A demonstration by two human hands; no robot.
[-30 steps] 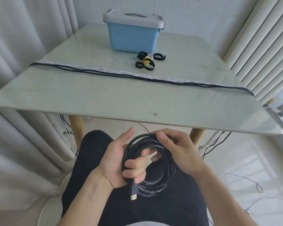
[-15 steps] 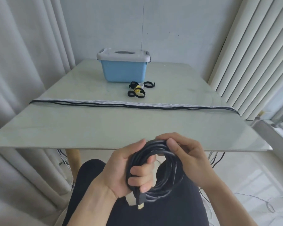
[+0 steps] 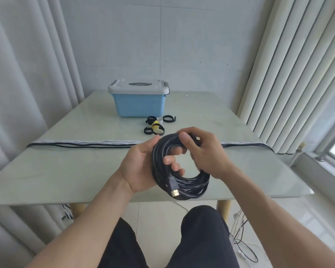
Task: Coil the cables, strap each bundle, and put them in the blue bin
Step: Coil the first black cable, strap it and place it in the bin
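Black cable coil (image 3: 184,182) held tight by both hands.
Left hand (image 3: 143,167) and right hand (image 3: 205,151) wrap its loops above the table (image 3: 66,171) near edge.

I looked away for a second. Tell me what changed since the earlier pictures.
Both hands raised the coiled black cable from over the lap to above the table edge. The left hand still grips the coil's side, and the right hand still pinches its top. The blue bin, straps and stretched cables stayed put.
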